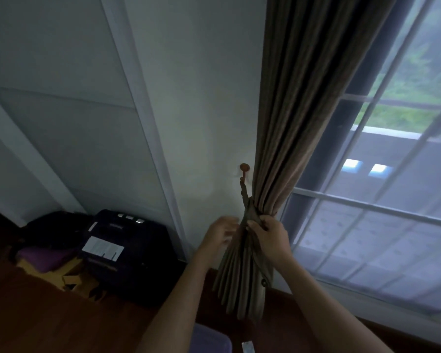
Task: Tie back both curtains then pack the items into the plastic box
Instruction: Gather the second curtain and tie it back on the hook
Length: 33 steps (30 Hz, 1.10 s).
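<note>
Plastic box (210, 340) sits on the floor (61, 317) below both forearms (178, 301). Right grip (267, 235) clenches the gathered curtain (290, 123) at its tieback (245, 200), hung from the wall hook (244, 167); left grip (222, 233), blurred, seems released beside it. Loosening early could let folds spill out. Dark bags (127, 250) lie well left, not obstructing.

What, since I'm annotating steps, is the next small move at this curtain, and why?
Probably the left hand draws the tieback round the bunch and back up to the hook. The right hand grips the gathered curtain, the tieback hangs from the hook down to the bunch, and the left hand, blurred, seems to hold nothing.
</note>
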### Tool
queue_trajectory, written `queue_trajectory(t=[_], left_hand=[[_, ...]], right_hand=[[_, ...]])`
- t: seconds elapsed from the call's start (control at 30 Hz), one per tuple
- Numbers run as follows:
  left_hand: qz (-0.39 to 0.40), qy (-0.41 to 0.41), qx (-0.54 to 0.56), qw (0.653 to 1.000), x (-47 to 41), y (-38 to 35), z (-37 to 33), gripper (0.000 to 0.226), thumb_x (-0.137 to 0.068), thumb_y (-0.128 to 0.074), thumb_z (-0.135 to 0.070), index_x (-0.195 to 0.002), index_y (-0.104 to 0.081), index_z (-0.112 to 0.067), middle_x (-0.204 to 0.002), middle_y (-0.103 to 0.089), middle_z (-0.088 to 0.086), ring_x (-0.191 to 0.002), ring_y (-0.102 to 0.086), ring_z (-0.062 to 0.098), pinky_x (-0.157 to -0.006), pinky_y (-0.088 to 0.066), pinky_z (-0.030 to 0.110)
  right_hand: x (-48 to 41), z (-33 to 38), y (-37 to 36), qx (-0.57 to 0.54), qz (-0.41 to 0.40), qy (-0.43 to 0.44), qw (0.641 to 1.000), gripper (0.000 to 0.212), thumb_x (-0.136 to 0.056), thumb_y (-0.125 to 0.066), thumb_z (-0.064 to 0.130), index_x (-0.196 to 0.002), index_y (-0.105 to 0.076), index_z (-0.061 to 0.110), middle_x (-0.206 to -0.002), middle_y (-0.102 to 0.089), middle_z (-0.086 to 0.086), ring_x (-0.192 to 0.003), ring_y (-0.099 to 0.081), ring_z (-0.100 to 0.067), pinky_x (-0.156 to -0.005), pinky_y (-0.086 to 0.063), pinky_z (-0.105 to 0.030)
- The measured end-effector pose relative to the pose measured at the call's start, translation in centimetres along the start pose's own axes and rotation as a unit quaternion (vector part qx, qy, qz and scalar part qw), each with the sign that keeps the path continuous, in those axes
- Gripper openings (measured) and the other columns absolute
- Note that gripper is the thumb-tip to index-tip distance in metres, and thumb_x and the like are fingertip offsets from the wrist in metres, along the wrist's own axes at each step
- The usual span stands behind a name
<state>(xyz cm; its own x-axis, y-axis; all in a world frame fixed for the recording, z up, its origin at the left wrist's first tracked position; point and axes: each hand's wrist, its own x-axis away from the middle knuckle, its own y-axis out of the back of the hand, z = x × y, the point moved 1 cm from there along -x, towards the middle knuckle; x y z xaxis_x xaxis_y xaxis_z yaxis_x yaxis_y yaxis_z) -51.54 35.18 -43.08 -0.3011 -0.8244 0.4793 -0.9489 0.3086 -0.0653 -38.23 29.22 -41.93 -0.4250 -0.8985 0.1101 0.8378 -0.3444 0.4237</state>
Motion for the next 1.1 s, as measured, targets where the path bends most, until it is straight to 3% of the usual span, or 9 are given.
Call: queue_trajectory(t=[0.17,0.37,0.5,0.67,0.77,0.83,0.9,1.0,1.1], left_hand=[[0.055,-0.026,-0.049,0.997,-2.8,-1.2,-2.9,0.036,-0.094,-0.051,-0.045,-0.103,-0.07,-0.015,-0.099,-0.072,0.0,-0.095,-0.066,0.017,-0.08,-0.046,0.029],[0.095,0.025,0.037,0.994,-4.7,-1.0,-2.7,0.025,-0.089,-0.064,-0.035,-0.093,-0.07,-0.01,-0.091,-0.071,0.004,-0.084,-0.065,0.013,-0.076,-0.054,0.027],[0.005,0.015,0.049,0.999,-4.7,-1.5,0.0,0.02,-0.094,-0.057,-0.037,-0.089,-0.065,-0.02,-0.091,-0.067,-0.005,-0.082,-0.061,0.003,-0.073,-0.047,0.024],[-0.064,-0.061,0.026,0.996,-4.6,-2.8,0.8,0.022,-0.097,-0.055,-0.027,-0.082,-0.063,-0.014,-0.086,-0.065,0.001,-0.085,-0.062,0.019,-0.071,-0.042,0.028],[-0.218,-0.138,-0.016,0.966,-2.5,-4.2,-0.2,0.008,-0.092,-0.06,-0.017,-0.088,-0.055,-0.011,-0.082,-0.06,0.0,-0.088,-0.062,0.026,-0.07,-0.043,0.024],[-0.255,-0.3,-0.072,0.916,0.9,-6.0,-1.6,0.008,-0.092,-0.059,-0.009,-0.088,-0.052,-0.012,-0.08,-0.055,-0.005,-0.08,-0.059,0.014,-0.069,-0.042,0.013],[-0.175,-0.483,-0.179,0.839,3.4,-8.3,-2.8,0.006,-0.092,-0.056,-0.005,-0.092,-0.057,-0.011,-0.086,-0.058,-0.004,-0.081,-0.055,0.001,-0.073,-0.044,0.01],[-0.008,-0.661,-0.42,0.622,3.8,-11.8,-3.7,0.025,-0.093,-0.043,-0.003,-0.106,-0.065,-0.004,-0.11,-0.066,0.009,-0.108,-0.058,0.014,-0.099,-0.044,0.026],[0.03,-0.688,-0.584,0.43,1.0,-14.7,-4.4,0.036,-0.09,-0.039,-0.004,-0.111,-0.068,-0.001,-0.125,-0.063,0.014,-0.124,-0.054,0.026,-0.113,-0.031,0.039]], right_hand=[[-0.3,-0.6,0.2,-0.027,0.021,-0.002,0.999,0.016,-0.09,-0.066,0.025,-0.102,-0.06,0.016,-0.095,-0.066,0.003,-0.088,-0.064,-0.011,-0.071,-0.051,-0.021],[-0.6,-0.1,0.7,0.057,0.042,0.037,0.997,0.019,-0.089,-0.067,0.025,-0.101,-0.055,0.017,-0.091,-0.058,0.006,-0.082,-0.058,-0.009,-0.066,-0.043,-0.016],[0.2,-1.0,1.7,0.127,0.015,0.074,0.989,0.014,-0.087,-0.069,0.026,-0.092,-0.058,0.021,-0.081,-0.056,0.014,-0.072,-0.052,0.002,-0.057,-0.036,-0.011],[1.7,-3.6,5.3,0.224,0.023,0.159,0.961,0.006,-0.088,-0.068,0.027,-0.086,-0.071,0.023,-0.076,-0.052,0.015,-0.066,-0.05,0.001,-0.06,-0.035,-0.01],[1.8,-5.1,7.6,0.251,0.015,0.208,0.945,0.007,-0.087,-0.068,0.018,-0.084,-0.074,0.018,-0.079,-0.058,0.006,-0.068,-0.056,-0.011,-0.062,-0.043,-0.025],[1.7,-5.4,8.6,0.255,0.011,0.218,0.942,0.009,-0.087,-0.068,0.017,-0.088,-0.076,0.019,-0.083,-0.062,0.003,-0.071,-0.059,-0.013,-0.063,-0.046,-0.026],[1.4,-5.7,9.0,0.257,0.007,0.231,0.938,0.01,-0.086,-0.069,0.018,-0.091,-0.077,0.021,-0.083,-0.063,0.003,-0.07,-0.059,-0.012,-0.062,-0.043,-0.023],[1.3,-5.9,9.1,0.251,0.029,0.26,0.932,0.01,-0.085,-0.071,0.026,-0.091,-0.078,0.024,-0.084,-0.068,0.002,-0.071,-0.062,-0.012,-0.063,-0.049,-0.024],[1.0,-6.2,9.9,0.25,0.016,0.278,0.927,0.011,-0.083,-0.07,0.023,-0.091,-0.078,0.022,-0.086,-0.072,0.0,-0.072,-0.065,-0.014,-0.065,-0.053,-0.026]])
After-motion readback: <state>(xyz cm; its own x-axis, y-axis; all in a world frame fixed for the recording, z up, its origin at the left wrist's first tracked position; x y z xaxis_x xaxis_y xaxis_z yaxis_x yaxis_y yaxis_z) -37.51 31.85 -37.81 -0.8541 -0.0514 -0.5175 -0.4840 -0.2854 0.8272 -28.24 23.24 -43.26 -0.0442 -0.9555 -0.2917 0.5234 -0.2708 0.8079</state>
